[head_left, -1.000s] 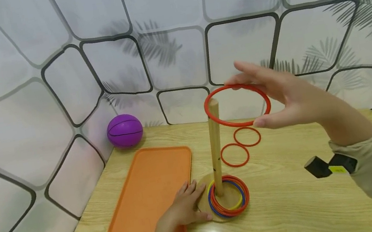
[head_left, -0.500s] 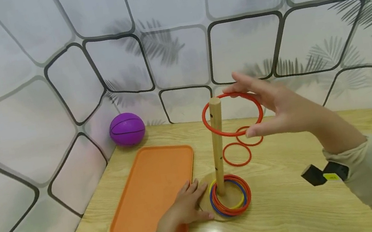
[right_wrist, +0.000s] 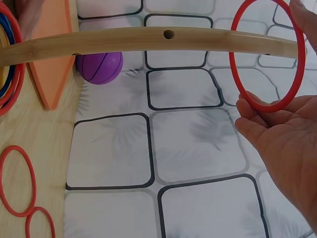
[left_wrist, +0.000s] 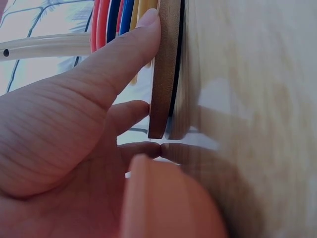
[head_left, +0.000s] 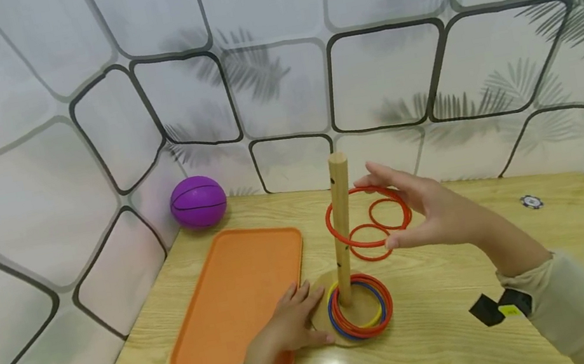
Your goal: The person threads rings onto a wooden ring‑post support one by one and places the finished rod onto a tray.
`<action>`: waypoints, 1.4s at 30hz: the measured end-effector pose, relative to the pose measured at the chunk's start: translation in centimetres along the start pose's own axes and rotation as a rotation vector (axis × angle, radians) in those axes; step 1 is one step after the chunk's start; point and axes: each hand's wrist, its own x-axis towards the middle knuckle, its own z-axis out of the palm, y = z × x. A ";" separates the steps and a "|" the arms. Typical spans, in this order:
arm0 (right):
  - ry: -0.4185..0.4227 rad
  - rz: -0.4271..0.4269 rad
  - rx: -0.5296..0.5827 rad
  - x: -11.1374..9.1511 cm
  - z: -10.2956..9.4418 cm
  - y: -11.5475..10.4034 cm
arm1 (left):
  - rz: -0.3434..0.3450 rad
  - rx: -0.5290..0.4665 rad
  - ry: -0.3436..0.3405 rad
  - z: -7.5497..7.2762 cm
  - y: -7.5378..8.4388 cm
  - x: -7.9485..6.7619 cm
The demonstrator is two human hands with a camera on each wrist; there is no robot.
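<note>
My right hand [head_left: 433, 213] pinches a red ring [head_left: 363, 246] between thumb and fingers. In both the head and right wrist views that ring encircles the upright wooden post [head_left: 338, 193], some way below its top in the head view. The post rises from a round wooden base [left_wrist: 166, 74]. Several red, blue and yellow rings [head_left: 387, 301] lie stacked around its foot. Down at the base's left side rests my left hand [head_left: 286, 330], fingers extended. The left wrist view shows its thumb and fingertips against the base's edge.
An orange tray [head_left: 236, 301] lies left of the base, its near corner by the left wrist. Behind it is a purple ball [head_left: 198, 202]. Two loose red rings [head_left: 372, 258] lie behind the post, and a poker chip [head_left: 532, 202] is at far right.
My right hand has moved left and down, bringing the red ring over the post's top and lower along it. The left hand stays on the base. The poker chip has come into view.
</note>
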 end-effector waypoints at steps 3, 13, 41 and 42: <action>0.008 0.060 0.005 -0.9 0.5 0.5 | 0.011 0.004 -0.004 0.1 0.0 0.0; 0.010 0.144 0.036 -2.0 3.0 2.4 | 0.004 0.009 -0.002 0.0 0.0 0.0; 0.043 0.466 0.114 -7.4 9.6 7.4 | -0.004 0.012 -0.002 -0.2 0.1 0.1; 0.050 0.470 0.102 -7.5 9.7 7.5 | -0.004 0.012 -0.003 -0.2 0.1 0.1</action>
